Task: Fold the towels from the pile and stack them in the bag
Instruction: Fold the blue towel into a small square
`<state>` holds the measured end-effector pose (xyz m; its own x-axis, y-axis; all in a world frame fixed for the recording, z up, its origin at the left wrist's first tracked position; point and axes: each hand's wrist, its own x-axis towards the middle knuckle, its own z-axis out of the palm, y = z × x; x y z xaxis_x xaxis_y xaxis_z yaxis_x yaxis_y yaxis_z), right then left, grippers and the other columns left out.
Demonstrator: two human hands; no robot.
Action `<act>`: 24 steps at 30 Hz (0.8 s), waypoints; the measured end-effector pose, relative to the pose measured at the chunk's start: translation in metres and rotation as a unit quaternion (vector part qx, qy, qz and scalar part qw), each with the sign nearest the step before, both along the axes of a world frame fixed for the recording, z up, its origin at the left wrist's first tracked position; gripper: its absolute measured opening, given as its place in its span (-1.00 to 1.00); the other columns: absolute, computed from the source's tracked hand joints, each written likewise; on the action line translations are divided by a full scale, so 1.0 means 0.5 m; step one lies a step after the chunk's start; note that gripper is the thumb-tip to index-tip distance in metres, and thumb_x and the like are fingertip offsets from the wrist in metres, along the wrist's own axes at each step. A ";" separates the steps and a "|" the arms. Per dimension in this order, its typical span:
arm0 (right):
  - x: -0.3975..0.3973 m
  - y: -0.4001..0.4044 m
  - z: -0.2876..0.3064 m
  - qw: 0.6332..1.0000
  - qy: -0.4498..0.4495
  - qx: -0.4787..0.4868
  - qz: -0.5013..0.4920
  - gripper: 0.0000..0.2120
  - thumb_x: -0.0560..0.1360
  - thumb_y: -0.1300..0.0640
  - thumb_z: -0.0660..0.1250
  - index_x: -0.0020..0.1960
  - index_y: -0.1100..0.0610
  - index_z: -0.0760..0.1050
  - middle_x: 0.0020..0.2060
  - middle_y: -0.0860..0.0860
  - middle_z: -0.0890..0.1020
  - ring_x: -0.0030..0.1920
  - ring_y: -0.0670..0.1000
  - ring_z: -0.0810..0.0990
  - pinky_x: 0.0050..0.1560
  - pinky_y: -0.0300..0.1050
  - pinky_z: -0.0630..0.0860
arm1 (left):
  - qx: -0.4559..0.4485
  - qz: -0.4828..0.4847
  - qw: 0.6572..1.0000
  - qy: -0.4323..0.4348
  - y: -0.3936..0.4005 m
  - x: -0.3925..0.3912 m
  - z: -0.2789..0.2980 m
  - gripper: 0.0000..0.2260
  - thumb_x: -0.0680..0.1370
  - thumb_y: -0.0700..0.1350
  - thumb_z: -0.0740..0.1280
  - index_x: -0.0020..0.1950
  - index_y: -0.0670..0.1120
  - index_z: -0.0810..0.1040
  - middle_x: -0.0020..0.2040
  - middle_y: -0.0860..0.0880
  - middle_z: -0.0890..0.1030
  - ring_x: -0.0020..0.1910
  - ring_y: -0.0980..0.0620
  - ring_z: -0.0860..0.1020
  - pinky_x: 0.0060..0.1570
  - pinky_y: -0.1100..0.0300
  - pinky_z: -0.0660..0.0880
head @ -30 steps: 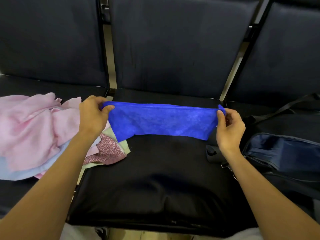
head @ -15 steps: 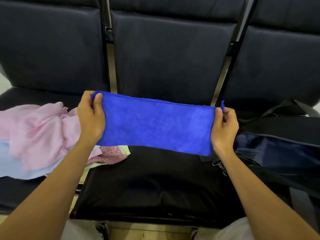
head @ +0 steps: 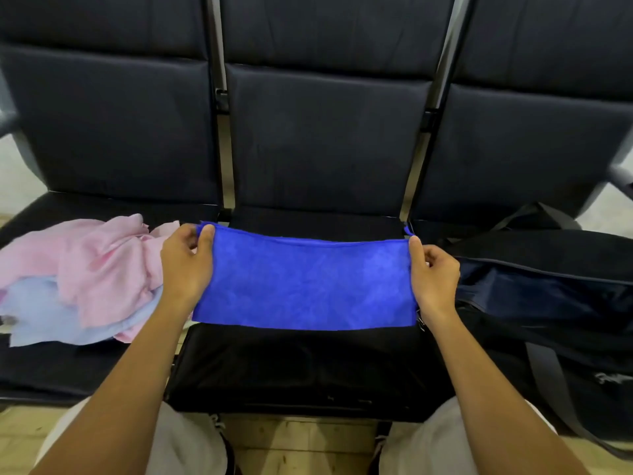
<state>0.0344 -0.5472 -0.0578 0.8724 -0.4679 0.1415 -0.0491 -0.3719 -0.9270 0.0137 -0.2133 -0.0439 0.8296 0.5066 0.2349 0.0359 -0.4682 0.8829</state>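
Blue towel (head: 305, 286) is held stretched above the middle seat (head: 301, 368), its top corners pinched by left hand (head: 186, 265) and right hand (head: 433, 277); pink pile (head: 96, 265) lies left, bag (head: 555, 289) right.

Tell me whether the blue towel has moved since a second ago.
Yes. The blue towel, pinched by the left hand and right hand, has unfurled downward, now hanging deeper over the middle seat, farther from the backrest.
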 end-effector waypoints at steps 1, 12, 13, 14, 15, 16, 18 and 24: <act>-0.006 0.003 0.000 1.000 -0.001 0.008 -0.001 -0.62 0.62 -0.06 0.27 -0.20 0.22 0.56 -0.39 0.01 0.51 -0.43 -0.18 0.43 -0.42 -0.45 0.34 | -0.003 -0.001 1.000 0.001 -0.004 -0.005 0.002 -0.78 0.65 -0.01 0.19 -0.05 -0.14 0.48 -0.23 -0.09 0.54 -0.28 0.10 0.47 -0.27 0.30 0.37; 0.001 0.022 0.015 0.969 0.065 0.238 -0.001 -0.60 0.59 -0.12 0.31 -0.19 0.22 0.51 -0.28 0.10 0.51 -0.24 0.05 0.51 -0.19 -0.03 0.50 | -0.045 0.006 0.998 0.044 -0.025 0.024 0.013 -0.74 0.64 0.02 0.20 -0.15 -0.10 0.48 -0.26 -0.14 0.52 -0.30 0.01 0.47 -0.32 0.23 0.37; 0.006 0.017 0.016 0.961 0.080 0.265 -0.010 -0.64 0.58 -0.11 0.32 -0.19 0.16 0.52 -0.25 0.08 0.56 -0.18 0.08 0.57 -0.11 0.02 0.55 | -0.061 0.015 0.997 0.042 -0.014 0.034 0.013 -0.75 0.64 0.02 0.21 -0.15 -0.09 0.48 -0.24 -0.13 0.53 -0.26 -0.01 0.48 -0.30 0.19 0.38; 0.011 0.011 0.020 0.954 0.091 0.285 -0.013 -0.68 0.58 -0.11 0.33 -0.18 0.13 0.53 -0.21 0.06 0.62 -0.13 0.09 0.62 -0.04 0.05 0.58 | -0.074 0.018 0.996 0.041 -0.005 0.042 0.016 -0.76 0.64 0.03 0.21 -0.18 -0.04 0.46 -0.24 -0.10 0.52 -0.24 -0.02 0.48 -0.29 0.18 0.38; 0.016 0.006 0.022 0.950 0.095 0.298 -0.008 -0.70 0.57 -0.10 0.33 -0.16 0.11 0.55 -0.19 0.04 0.65 -0.11 0.08 0.65 -0.01 0.06 0.60 | -0.085 0.015 0.995 0.041 0.003 0.051 0.016 -0.76 0.64 0.03 0.22 -0.21 0.02 0.43 -0.25 -0.07 0.52 -0.23 -0.01 0.48 -0.28 0.17 0.38; 0.021 0.001 0.025 0.947 0.093 0.307 0.001 -0.72 0.57 -0.10 0.34 -0.14 0.10 0.56 -0.17 0.03 0.67 -0.13 0.07 0.66 -0.02 0.04 0.60 | -0.095 0.006 0.995 0.039 0.007 0.058 0.018 -0.76 0.64 0.04 0.23 -0.22 0.04 0.42 -0.25 -0.05 0.52 -0.24 -0.01 0.48 -0.28 0.16 0.38; 0.031 -0.007 0.025 0.945 0.087 0.313 0.021 -0.72 0.57 -0.10 0.33 -0.14 0.10 0.57 -0.19 0.02 0.68 -0.19 0.03 0.66 -0.12 -0.03 0.60 | -0.102 -0.013 0.994 0.031 0.012 0.069 0.019 -0.76 0.63 0.03 0.23 -0.22 0.03 0.42 -0.26 -0.04 0.52 -0.28 0.03 0.47 -0.30 0.15 0.37; 0.043 -0.017 0.018 0.946 0.088 0.308 0.042 -0.72 0.58 -0.11 0.31 -0.06 0.10 0.61 -0.11 0.03 0.72 -0.11 0.05 0.70 -0.09 -0.01 0.64 | -0.144 -0.035 0.989 0.004 0.009 0.092 0.008 -0.69 0.63 0.01 0.26 -0.04 -0.26 0.50 -0.29 -0.12 0.49 -0.30 0.00 0.40 -0.31 0.12 0.33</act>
<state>0.0559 -0.5556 -0.0489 0.8946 -0.3428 -0.2865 -0.2174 0.2262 -0.9495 0.0599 -0.2087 -0.0399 0.8659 0.4935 0.0817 0.0210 -0.1992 0.9797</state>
